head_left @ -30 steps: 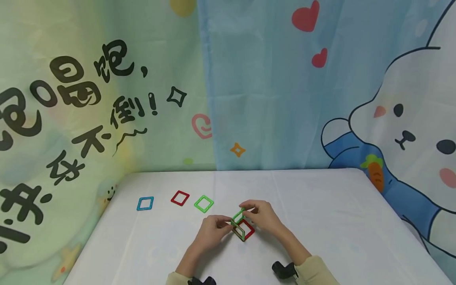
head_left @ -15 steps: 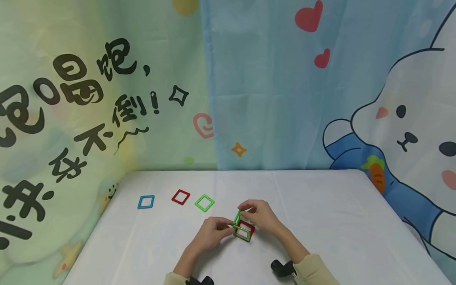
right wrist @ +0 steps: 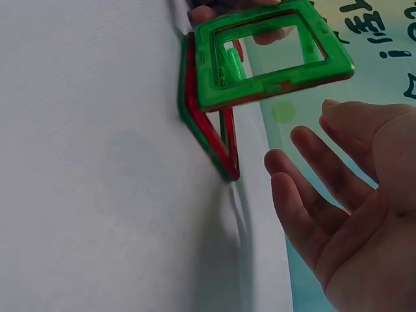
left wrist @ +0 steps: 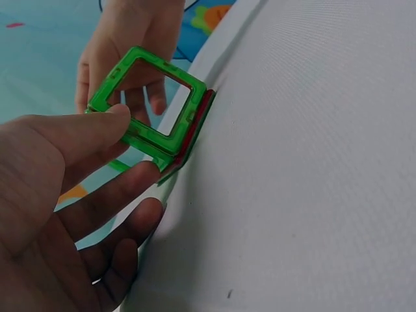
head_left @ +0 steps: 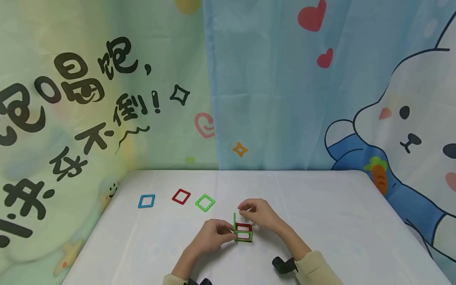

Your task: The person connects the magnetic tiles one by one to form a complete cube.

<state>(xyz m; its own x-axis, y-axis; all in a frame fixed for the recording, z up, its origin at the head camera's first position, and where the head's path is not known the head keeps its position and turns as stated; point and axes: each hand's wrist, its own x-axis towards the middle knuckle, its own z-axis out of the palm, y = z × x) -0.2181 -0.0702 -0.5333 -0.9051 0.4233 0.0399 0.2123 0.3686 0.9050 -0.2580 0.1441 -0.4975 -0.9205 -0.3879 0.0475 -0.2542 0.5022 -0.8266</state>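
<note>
My left hand (head_left: 216, 236) holds a green square magnetic tile (left wrist: 170, 69) at its edge, the thumb over the frame. This tile stands upright on the near side of a red square tile (head_left: 244, 225), which lies flat over a green edge. Along the left side stands another green tile (head_left: 234, 220), seen edge-on in the head view. Just behind and to the right of these tiles, my right hand (head_left: 260, 213) hovers apart from them. Its fingers (right wrist: 302, 205) are loosely bent with nothing between them in the right wrist view.
Farther back on the white table (head_left: 303, 206) lie a blue square tile (head_left: 146, 201), a red one (head_left: 181, 196) and a light green one (head_left: 205, 202), all apart. A printed curtain (head_left: 263, 118) hangs behind the table.
The near green tile and the red tile under it have turned to face the front. My right hand has let go of the left-side green tile, which now stands upright.
</note>
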